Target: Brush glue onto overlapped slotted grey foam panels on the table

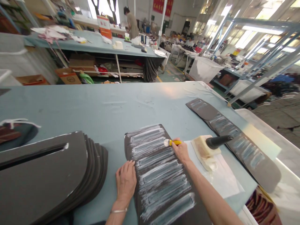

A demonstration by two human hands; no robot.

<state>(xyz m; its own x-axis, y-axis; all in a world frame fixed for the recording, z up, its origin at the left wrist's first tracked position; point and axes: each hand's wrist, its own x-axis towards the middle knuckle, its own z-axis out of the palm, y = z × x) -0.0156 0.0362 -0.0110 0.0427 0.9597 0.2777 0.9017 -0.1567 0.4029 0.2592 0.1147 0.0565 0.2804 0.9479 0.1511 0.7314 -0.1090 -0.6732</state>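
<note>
Panel: we have the dark panel (165,168) lying before us on the table (86,109), between the stack (53,175) and the tub (199,150); pale wet streaks band its face.
Panel feel: we judge it light, flat and bendy, slick where smeared.
Panel hold: we would take it by the bare side edges, off the streaks.
Left hand: ours (126,179) lies palm down at the panel's left edge, fingers close together, fingertips touching it, pinching nothing.
Right hand: ours (182,150) pinches the brush (176,142) by its yellow handle, pale bristles at the panel's right side.
Brush feel: light and stiff-handled, we think, with soft bristles; the handle is the clean hold.
</note>
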